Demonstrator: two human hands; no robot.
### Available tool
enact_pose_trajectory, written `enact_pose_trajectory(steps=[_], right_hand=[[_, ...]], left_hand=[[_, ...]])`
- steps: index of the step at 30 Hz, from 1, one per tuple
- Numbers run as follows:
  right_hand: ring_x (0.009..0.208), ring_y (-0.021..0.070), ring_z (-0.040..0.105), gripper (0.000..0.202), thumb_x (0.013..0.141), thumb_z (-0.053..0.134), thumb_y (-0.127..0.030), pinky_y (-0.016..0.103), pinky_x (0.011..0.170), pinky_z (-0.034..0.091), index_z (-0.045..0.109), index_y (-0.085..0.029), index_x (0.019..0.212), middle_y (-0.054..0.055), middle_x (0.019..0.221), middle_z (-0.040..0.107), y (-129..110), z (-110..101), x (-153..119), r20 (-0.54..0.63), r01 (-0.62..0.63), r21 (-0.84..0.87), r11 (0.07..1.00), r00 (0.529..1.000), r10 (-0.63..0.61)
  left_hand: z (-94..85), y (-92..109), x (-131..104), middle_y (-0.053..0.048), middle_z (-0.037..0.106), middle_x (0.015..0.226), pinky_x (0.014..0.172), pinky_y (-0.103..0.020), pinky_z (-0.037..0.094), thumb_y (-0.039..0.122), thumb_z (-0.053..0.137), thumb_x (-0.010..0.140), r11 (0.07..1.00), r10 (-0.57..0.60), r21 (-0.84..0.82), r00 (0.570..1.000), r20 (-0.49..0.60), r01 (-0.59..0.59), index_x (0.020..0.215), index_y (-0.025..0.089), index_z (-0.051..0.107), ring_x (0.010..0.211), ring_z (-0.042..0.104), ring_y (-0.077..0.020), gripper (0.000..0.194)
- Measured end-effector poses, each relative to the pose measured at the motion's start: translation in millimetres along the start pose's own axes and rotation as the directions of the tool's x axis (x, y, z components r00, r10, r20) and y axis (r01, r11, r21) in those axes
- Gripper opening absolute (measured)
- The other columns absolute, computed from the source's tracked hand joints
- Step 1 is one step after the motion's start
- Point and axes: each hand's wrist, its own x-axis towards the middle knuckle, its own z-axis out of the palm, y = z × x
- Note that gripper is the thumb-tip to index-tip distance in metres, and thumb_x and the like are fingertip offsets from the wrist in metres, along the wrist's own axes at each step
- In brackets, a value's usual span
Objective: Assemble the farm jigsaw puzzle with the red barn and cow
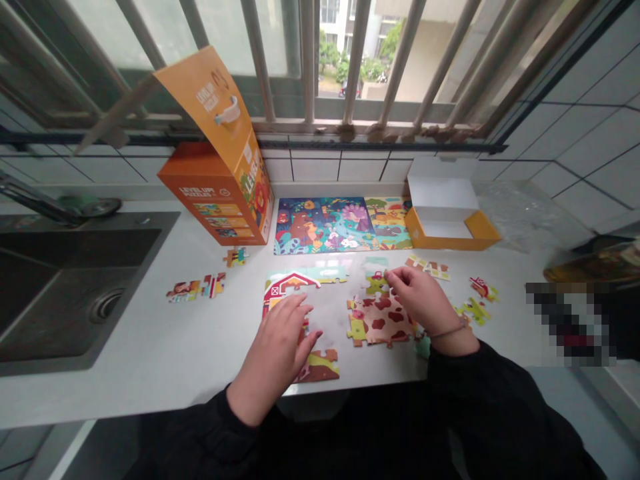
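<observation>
Right hand (pixel 423 300): thumb and forefinger pinched together on the right edge of a tractor piece (pixel 376 285), a small tabbed shape printed with green hills; a thin dark bracelet (pixel 447 331) circles the wrist above a black sleeve.
Left hand (pixel 277 340): palm down, fingers loosely spread and apart, covering part of the barn section (pixel 290 280).
Barn section: flat, interlocked pieces with a red-and-white barn and a pale sky edge; a brown-and-green corner piece (pixel 325 365) shows below the left thumb.
Cow section (pixel 387 320): joined pieces between the hands, below the tractor piece, their outline knobbed (the cow is cream with round brown patches).
Loose pieces: a fence strip (pixel 429 268) lies beyond the right hand, bright scraps (pixel 477 307) beside its wrist, and a short joined row (pixel 184 291) well to the left.
Animal panels (pixel 325 227): assembled, smooth-faced and rectangular, near the wall, one night blue, the other yellow-green.
Boxes: a tall orange carton (pixel 215 207) with its flap raised; a shallow yellow tray box (pixel 450 241), white inside, beside crinkled clear plastic (pixel 525 217).
Counter (pixel 210 347): smooth and white, with a dark sink (pixel 45 300) at left.
Backdrop: glossy white tiles (pixel 320 167) under rounded window bars (pixel 307 60).
</observation>
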Motion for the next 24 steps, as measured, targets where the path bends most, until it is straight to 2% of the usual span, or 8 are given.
enact_pose_trajectory(steps=[2,5,8,11,15,20,22,24], right_hand=[[0.068,0.0207,0.063,0.041,0.099,0.055,-0.052,0.032,0.064,0.038,0.065,-0.022,0.074,0.005,0.071,0.072,18.5,-14.4,21.0,-0.061,-0.013,-0.138,0.990,0.998,0.004],[0.064,0.0187,0.059,0.043,0.101,0.052,-0.050,0.031,0.063,0.034,0.063,-0.022,0.069,0.003,0.066,0.068,37.0,-27.8,41.3,-0.026,-0.059,-0.295,0.954,0.998,0.054],[0.059,0.0176,0.054,0.045,0.100,0.054,-0.045,0.032,0.063,0.030,0.060,-0.022,0.062,0.002,0.059,0.063,42.2,-28.9,49.1,0.022,-0.050,-0.375,0.926,0.998,0.063],[0.062,0.0191,0.055,0.043,0.097,0.060,-0.043,0.033,0.064,0.029,0.062,-0.022,0.060,0.004,0.062,0.066,39.6,-25.0,50.2,0.018,-0.030,-0.421,0.907,0.999,0.042],[0.072,0.0234,0.063,0.037,0.100,0.058,-0.041,0.035,0.066,0.032,0.073,-0.022,0.072,0.010,0.077,0.076,44.0,-37.8,44.5,-0.046,-0.054,-0.462,0.885,0.998,0.037],[0.082,0.0285,0.071,0.033,0.102,0.054,-0.041,0.036,0.068,0.039,0.080,-0.021,0.098,0.013,0.095,0.082,85.4,-86.7,19.3,-0.257,-0.187,-0.540,0.821,0.965,0.050],[0.084,0.0299,0.072,0.034,0.102,0.054,-0.044,0.038,0.070,0.043,0.080,-0.021,0.101,0.013,0.096,0.082,105.0,-99.0,4.4,-0.227,-0.180,-0.568,0.803,0.972,0.057],[0.089,0.0314,0.074,0.035,0.099,0.058,-0.048,0.040,0.075,0.049,0.079,-0.020,0.101,0.013,0.098,0.081,118.9,-99.2,-10.1,-0.154,-0.109,-0.578,0.809,0.988,0.024]], left_hand=[[6.9,-9.4,-8.9,-0.016,0.058,0.161,0.124,-0.061,0.045,0.035,0.067,0.103,0.993,0.042,0.109,0.999,0.024,-0.044,0.142,0.020,0.060,0.151,0.053,-0.0377,0.042],[13.3,-19.9,-19.4,-0.018,0.056,0.163,0.123,-0.061,0.048,0.037,0.067,0.104,0.981,0.048,0.186,0.996,0.070,-0.060,0.150,0.019,0.055,0.150,0.054,-0.0381,0.051],[12.5,-25.0,-24.1,-0.017,0.054,0.166,0.123,-0.060,0.048,0.039,0.065,0.105,0.978,0.046,0.196,0.994,0.099,-0.064,0.154,0.020,0.053,0.152,0.053,-0.0365,0.053],[8.8,-27.8,-25.2,-0.016,0.054,0.165,0.123,-0.059,0.048,0.042,0.063,0.106,0.980,0.056,0.183,0.994,0.097,-0.073,0.155,0.021,0.053,0.151,0.054,-0.0356,0.054],[7.2,-30.6,-26.5,-0.016,0.057,0.163,0.124,-0.058,0.048,0.043,0.062,0.107,0.980,0.069,0.179,0.995,0.074,-0.082,0.155,0.021,0.054,0.150,0.055,-0.0347,0.053],[10.6,-31.9,-28.0,-0.016,0.056,0.164,0.124,-0.059,0.047,0.041,0.059,0.108,0.976,0.080,0.197,0.994,0.071,-0.093,0.155,0.021,0.054,0.151,0.054,-0.0355,0.052],[12.0,-32.0,-27.8,-0.016,0.057,0.163,0.123,-0.060,0.048,0.041,0.059,0.107,0.976,0.080,0.200,0.995,0.062,-0.091,0.155,0.021,0.054,0.150,0.055,-0.0363,0.052],[12.7,-32.1,-27.5,-0.016,0.057,0.163,0.122,-0.060,0.048,0.042,0.058,0.108,0.975,0.082,0.202,0.995,0.055,-0.091,0.156,0.020,0.053,0.150,0.055,-0.0365,0.053]])
